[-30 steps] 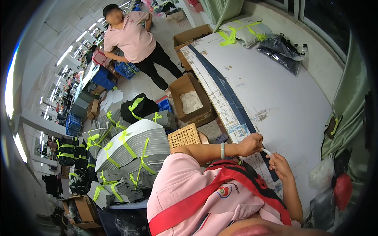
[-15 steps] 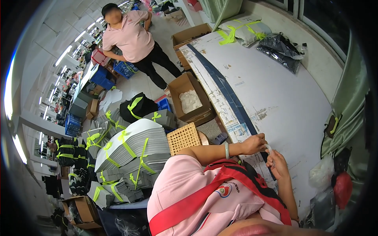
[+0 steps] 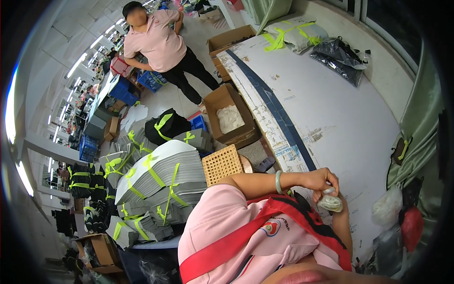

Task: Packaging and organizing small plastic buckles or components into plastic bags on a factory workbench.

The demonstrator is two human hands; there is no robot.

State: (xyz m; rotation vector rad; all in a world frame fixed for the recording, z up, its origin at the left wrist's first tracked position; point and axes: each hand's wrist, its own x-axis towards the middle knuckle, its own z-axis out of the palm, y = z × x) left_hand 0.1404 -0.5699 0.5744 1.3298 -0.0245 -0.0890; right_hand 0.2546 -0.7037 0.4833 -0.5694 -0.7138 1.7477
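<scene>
In my left hand, below which a pale bangle circles the wrist, is the gathered neck of a small clear plastic bag. The fingers are closed on it. Something pale yellowish shows through the plastic, too small to name. My right forearm rises behind the bag. Most of the right hand is hidden by the bag and the left hand, so its grip does not show. Both hands are close to my chest, over the near edge of a white-topped table.
A dark blue strip runs along the table's left side. Grey stacks tied with yellow-green strips stand left, beside a woven stool and an open cardboard box. A person in pink stands beyond. Plastic bags lie at the table's far end.
Earlier both hands pinched a thin whitish piece between them. Now the small clear bag hangs from my left hand, and my right hand has moved behind it.
</scene>
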